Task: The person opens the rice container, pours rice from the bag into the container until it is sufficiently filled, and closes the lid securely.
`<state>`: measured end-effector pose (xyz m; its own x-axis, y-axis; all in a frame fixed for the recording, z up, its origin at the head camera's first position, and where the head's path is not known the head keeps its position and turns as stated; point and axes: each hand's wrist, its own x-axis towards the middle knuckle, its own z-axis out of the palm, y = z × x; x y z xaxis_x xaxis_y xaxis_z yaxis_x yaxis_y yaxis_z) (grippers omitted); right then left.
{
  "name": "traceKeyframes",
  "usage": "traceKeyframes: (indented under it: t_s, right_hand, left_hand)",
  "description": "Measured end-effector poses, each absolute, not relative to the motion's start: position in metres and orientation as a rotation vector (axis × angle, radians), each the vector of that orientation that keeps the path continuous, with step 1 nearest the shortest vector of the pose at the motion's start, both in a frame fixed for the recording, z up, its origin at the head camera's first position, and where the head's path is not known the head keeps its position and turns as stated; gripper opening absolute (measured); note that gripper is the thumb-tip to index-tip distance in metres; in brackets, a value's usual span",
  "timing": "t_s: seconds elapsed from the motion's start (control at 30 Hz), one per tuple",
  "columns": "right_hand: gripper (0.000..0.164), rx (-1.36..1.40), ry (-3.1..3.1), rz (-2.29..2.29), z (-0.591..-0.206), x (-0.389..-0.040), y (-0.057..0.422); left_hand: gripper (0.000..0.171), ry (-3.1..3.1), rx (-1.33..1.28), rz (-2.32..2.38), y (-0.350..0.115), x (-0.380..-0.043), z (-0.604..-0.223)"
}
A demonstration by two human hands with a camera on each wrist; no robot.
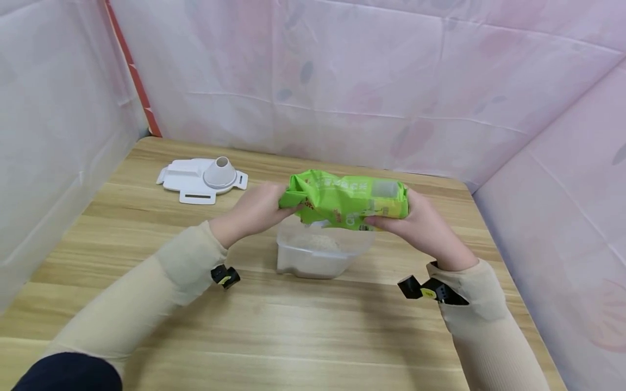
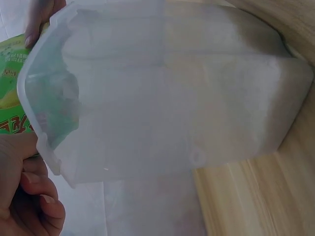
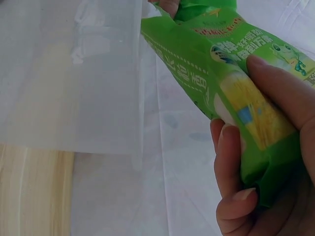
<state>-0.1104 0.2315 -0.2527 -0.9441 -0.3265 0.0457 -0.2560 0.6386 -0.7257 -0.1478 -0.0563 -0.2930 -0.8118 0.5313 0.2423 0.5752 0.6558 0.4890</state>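
A green printed rice bag [image 1: 349, 198] lies on its side in the air, over the clear plastic container [image 1: 318, 263]. My left hand [image 1: 259, 209] pinches its gathered left end. The other end sits in my right hand [image 1: 415, 222], thumb along the near face and fingers curled round it, as the right wrist view also shows. Pale grains [image 1: 320, 243] lie inside the container, which stands on the table. In the left wrist view, the container wall [image 2: 147, 108] hides part of the bag [image 2: 11, 83]. Whether grains are falling from the bag cannot be seen.
At the back left of the wooden table [image 1: 293, 336] lies a white lid-like piece [image 1: 188, 176] with a raised cone and side tabs. Pale patterned sheeting [image 1: 342, 81] encloses the table at the back and both sides.
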Motion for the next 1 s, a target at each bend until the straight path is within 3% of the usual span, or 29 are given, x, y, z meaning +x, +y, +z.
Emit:
traceKeyframes:
  t_s: [1.0]
  right_hand:
    - [0.042, -0.469, 2.849, -1.246, -0.258, -0.105, 0.240]
  left_hand:
    - [0.022, -2.775, -0.976, -0.861, -0.049, -0.155, -0.287]
